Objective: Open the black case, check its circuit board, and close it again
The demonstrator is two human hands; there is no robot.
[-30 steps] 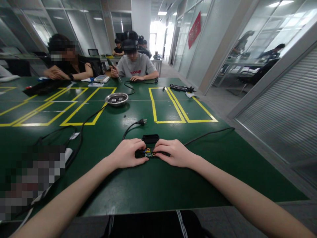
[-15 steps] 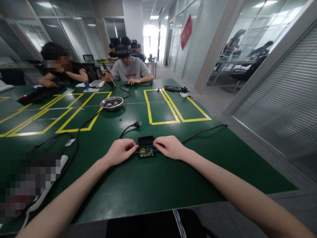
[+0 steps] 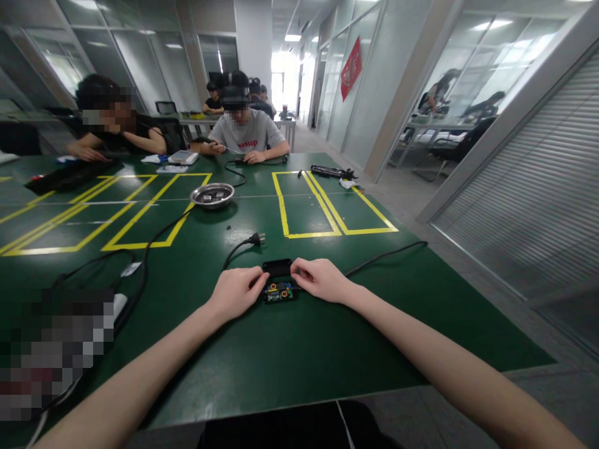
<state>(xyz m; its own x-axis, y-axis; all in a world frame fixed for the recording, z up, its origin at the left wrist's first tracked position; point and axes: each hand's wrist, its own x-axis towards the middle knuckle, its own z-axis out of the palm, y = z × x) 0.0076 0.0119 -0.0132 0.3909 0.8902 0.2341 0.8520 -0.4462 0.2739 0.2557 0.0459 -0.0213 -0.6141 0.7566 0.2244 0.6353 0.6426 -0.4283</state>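
Note:
An opened black plastic case lies on the green table in front of me. Its lower half holds a small circuit board (image 3: 281,292) with copper-coloured coils and blue and yellow parts. Just behind it is the black case cover (image 3: 277,267), hollow side showing. My left hand (image 3: 239,290) is closed, thumb and fingers pinched at the cover's left end. At the right end, my right hand (image 3: 321,279) pinches the cover's edge, its curled fingers partly hiding the grip. A black power cord with a plug (image 3: 256,239) runs behind my left hand.
A metal bowl (image 3: 212,195) with small metal parts stands farther back. Yellow tape (image 3: 313,236) marks rectangles on the table (image 3: 224,380). A black cable (image 3: 386,254) stretches right. Across the table, a person in a grey shirt (image 3: 248,131) handles a tool; another person (image 3: 135,134) sits left.
My left hand has shifted slightly right, from beside the circuit board's left end to the cover's left end. My right hand stays at the cover's right end.

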